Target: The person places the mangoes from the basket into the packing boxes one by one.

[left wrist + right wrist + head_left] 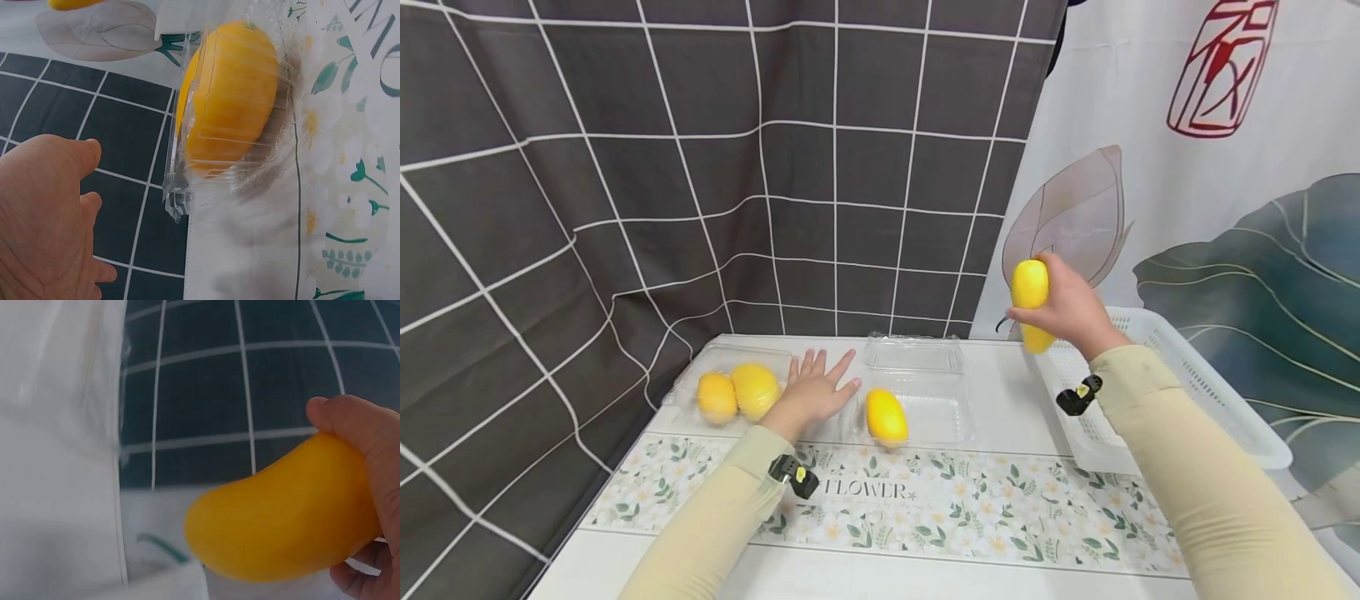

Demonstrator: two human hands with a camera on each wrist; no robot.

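My right hand (1071,308) grips a yellow mango (1030,287), holding it up over the near-left end of a white basket. In the right wrist view the mango (275,519) points away from the palm, with thumb and fingers on either side of it. My left hand (814,393) holds nothing, its fingers spread, between two clear plastic boxes. Beside it, a second mango (887,417) lies in the left part of the open clear box (936,412). The left wrist view shows that mango (234,94) through the box wall, apart from the left hand (50,219).
At the left, another clear box (700,367) holds two round yellow-orange fruits (756,390). The white perforated basket (1210,383) stands at the right. A dark gridded cloth (880,167) hangs behind the table, which has a floral strip (970,508) along it.
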